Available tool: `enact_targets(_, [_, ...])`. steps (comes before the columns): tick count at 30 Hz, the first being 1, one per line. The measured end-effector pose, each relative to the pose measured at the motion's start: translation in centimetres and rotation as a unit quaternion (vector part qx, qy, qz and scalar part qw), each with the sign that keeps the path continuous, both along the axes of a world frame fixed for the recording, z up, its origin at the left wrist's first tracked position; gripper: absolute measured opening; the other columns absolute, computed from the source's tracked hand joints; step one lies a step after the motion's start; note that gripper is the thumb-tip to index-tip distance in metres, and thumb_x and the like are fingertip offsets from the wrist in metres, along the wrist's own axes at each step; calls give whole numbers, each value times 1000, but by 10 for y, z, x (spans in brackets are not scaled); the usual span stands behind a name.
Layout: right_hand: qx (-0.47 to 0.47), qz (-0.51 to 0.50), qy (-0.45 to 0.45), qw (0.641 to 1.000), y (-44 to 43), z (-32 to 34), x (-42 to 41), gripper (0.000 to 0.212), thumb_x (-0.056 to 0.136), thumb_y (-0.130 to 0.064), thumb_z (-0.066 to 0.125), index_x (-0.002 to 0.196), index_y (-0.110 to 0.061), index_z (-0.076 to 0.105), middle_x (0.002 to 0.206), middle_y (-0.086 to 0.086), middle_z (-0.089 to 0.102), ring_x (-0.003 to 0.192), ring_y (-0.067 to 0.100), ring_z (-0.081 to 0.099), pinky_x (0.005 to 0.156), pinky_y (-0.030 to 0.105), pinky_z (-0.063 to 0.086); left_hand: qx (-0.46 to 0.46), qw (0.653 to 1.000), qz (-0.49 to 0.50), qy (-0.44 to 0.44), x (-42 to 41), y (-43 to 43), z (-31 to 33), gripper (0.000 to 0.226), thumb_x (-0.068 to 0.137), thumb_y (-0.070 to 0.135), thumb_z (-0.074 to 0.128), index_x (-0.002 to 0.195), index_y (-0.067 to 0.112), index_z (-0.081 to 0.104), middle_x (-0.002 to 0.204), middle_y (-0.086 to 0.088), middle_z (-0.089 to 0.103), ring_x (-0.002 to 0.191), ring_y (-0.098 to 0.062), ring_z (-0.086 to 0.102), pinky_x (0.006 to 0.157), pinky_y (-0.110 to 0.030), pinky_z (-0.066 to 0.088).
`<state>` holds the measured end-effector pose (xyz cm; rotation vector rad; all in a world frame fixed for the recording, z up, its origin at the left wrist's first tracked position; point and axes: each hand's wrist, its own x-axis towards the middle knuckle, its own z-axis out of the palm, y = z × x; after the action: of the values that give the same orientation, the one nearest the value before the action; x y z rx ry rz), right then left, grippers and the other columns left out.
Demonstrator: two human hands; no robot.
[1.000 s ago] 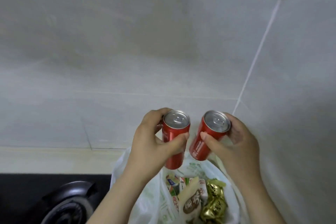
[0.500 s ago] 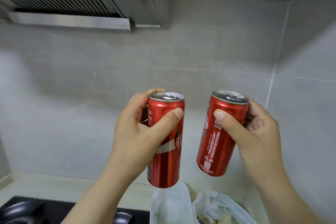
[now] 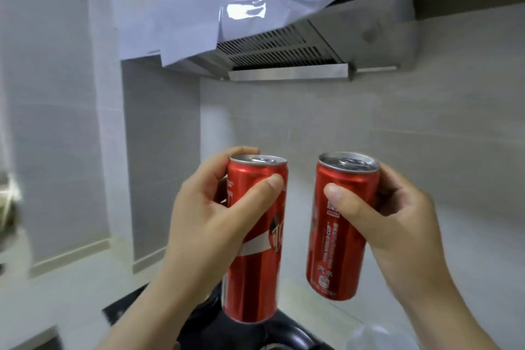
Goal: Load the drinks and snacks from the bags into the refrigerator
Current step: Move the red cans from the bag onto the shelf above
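I hold two tall red soda cans upright in front of me, above the stove. My left hand (image 3: pixel 207 216) grips the left can (image 3: pixel 252 273) near its top, thumb across the front. My right hand (image 3: pixel 397 221) grips the right can (image 3: pixel 332 253) the same way, and that can tilts slightly. The cans are a short gap apart and do not touch. Only a pale corner of the plastic bag (image 3: pixel 375 335) shows at the bottom right; its contents are out of sight. No refrigerator is in view.
A black gas stove (image 3: pixel 199 324) lies below the cans, set into a light countertop (image 3: pixel 56 304). A steel range hood (image 3: pixel 287 60) partly covered with white film hangs overhead. Grey tiled walls surround the corner.
Both cans have risen out of the bag and stay in my hands. The view has swung up and to the left, so the bag has almost dropped out of sight and the hood now shows.
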<state>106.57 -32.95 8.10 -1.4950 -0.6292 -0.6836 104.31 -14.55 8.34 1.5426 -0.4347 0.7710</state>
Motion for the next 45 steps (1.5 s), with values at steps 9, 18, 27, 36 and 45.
enact_targets(9, [-5, 232, -6, 973, 104, -5, -30, 34, 66, -41, 76, 98, -32, 72, 91, -7, 75, 87, 11, 71, 69, 16, 53, 11, 981, 194, -11, -94, 73, -7, 45, 59, 46, 72, 101, 30, 69, 87, 4, 73, 78, -10, 71, 60, -18, 53])
enact_targets(18, [7, 428, -14, 903, 242, 26, -126, 29, 57, -29, 87, 83, -30, 74, 78, -5, 74, 72, 8, 71, 60, 14, 52, 22, 934, 354, -35, -240, 173, 17, 36, 60, 42, 72, 94, 32, 71, 82, -1, 73, 73, -15, 71, 59, -19, 54])
enact_targets(27, [22, 580, -25, 814, 378, 31, -249, 29, 57, -38, 83, 85, -39, 73, 84, -5, 75, 80, 11, 72, 67, 16, 54, 38, 862, 504, -30, -396, 249, 33, 28, 65, 32, 75, 92, 33, 71, 82, 2, 73, 73, -14, 72, 56, -19, 54])
enact_targets(36, [28, 728, -25, 684, 479, 30, -358, 24, 69, -26, 80, 93, -24, 75, 86, 2, 75, 83, 18, 73, 73, 30, 59, 42, 758, 651, -6, -508, 293, 26, 47, 59, 47, 72, 103, 31, 68, 86, 3, 74, 77, -14, 72, 60, -19, 54])
enact_targets(45, [46, 847, -36, 528, 557, 42, -434, 23, 70, -20, 79, 91, -27, 74, 89, -4, 75, 84, 11, 72, 69, 19, 54, 41, 604, 796, 7, -569, 301, 26, 39, 65, 38, 76, 103, 32, 67, 90, 9, 73, 81, -8, 71, 61, -14, 53])
